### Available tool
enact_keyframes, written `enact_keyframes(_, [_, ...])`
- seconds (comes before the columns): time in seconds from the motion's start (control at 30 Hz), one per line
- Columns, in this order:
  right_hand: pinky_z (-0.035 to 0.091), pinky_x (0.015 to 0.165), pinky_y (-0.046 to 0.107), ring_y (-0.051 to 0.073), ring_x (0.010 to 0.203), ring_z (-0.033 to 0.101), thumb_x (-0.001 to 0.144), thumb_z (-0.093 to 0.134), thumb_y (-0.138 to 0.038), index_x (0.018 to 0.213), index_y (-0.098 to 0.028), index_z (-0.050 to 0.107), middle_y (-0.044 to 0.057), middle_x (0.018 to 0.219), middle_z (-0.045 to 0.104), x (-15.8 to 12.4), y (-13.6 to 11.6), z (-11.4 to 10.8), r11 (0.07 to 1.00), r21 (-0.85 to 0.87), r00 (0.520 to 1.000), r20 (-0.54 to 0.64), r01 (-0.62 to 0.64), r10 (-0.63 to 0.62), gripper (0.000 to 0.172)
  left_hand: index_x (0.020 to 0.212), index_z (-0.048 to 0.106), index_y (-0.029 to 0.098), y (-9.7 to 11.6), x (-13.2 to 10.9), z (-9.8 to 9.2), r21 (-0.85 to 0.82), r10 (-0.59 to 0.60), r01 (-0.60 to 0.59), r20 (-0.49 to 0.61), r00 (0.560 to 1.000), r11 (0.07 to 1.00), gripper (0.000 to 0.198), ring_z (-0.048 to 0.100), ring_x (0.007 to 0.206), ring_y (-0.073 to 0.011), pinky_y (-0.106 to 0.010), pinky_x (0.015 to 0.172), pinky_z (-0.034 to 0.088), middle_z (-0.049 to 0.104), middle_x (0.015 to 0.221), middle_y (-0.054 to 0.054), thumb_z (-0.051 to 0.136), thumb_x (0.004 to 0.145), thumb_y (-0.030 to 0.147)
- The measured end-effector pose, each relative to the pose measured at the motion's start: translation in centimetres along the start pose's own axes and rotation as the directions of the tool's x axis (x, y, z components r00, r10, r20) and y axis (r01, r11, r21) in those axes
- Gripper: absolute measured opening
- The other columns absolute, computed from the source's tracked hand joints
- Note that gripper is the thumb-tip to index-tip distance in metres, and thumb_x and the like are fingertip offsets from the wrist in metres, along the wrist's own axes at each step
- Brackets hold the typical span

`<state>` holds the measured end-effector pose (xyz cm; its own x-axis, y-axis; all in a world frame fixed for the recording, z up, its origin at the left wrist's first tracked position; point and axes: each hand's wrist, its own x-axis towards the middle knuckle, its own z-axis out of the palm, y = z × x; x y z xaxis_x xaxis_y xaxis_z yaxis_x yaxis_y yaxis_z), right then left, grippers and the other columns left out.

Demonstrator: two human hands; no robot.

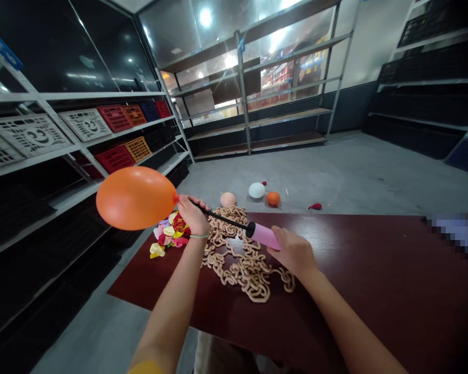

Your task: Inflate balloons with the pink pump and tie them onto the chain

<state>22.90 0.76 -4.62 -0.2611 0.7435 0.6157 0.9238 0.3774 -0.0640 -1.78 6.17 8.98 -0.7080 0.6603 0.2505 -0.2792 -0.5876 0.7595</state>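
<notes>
Nearest to us, our left forearm point(167, 317) rises out of a yellow sleeve point(142, 369), and our right forearm point(347, 317) reaches in from the lower right over a dark red tabletop point(374, 275). On the far left, white metal shelving point(62, 95) holds a white crate point(29, 136), a red crate point(114, 118) and an orange crate point(138, 148), among others; we cannot see what is inside them. Out past the table's left end hangs an inflated orange balloon point(135, 198), its neck pinched in our closed left hand point(193, 215), which also grips a black nozzle point(222, 214). Below that hand, a heap of deflated, colourful balloons point(171, 231) lies on the table edge, beside a tangled chain of tan links point(237, 259). The nozzle's long axis runs from the balloon down and to the right into a pink hand pump point(263, 235), which our curled right hand point(292, 252) has hold of at its far end, so the left hand is the nearer to the balloon. On the grey floor beyond lie a peach balloon point(228, 199), a white balloon point(256, 190), a small orange balloon point(273, 198) and a limp red balloon point(315, 206). At the right edge, a pixelated patch point(458, 234) hides part of the table.
</notes>
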Motion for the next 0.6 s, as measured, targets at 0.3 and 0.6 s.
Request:
enact_keyframes(0.3, [0.027, 0.06, 0.03, 0.017, 0.071, 0.059, 0.079, 0.064, -0.035, 0.11, -0.02, 0.059, 0.002, 0.08, 0.065, -0.3, -2.3, -0.4, 0.998, 0.056, 0.995, 0.097, 0.029, -0.034, 0.034, 0.078, 0.04, 0.023, -5.7, -8.0, -1.3, 0.069, -0.221, 0.213, 0.131, 0.966, 0.975, 0.03, 0.044, 0.043, -0.0102, -0.025, 0.04, 0.04, 0.044, 0.058, 0.006, 0.046, 0.094, 0.047])
enact_keyframes(0.6, [0.028, 0.061, 0.03, 0.018, 0.07, 0.06, 0.082, 0.063, -0.037, 0.116, -0.02, 0.058, 0.002, 0.082, 0.067, -0.2, -1.1, 0.0, 0.998, 0.023, 0.997, 0.041, 0.064, -0.065, 0.038, 0.08, 0.039, 0.022, -0.7, 1.2, -1.9, 0.049, -0.119, 0.118, 0.01, 0.993, 0.992, 0.027, 0.044, 0.042, -0.0061, -0.018, 0.041, 0.036, 0.042, 0.058, 0.008, 0.041, 0.098, 0.042])
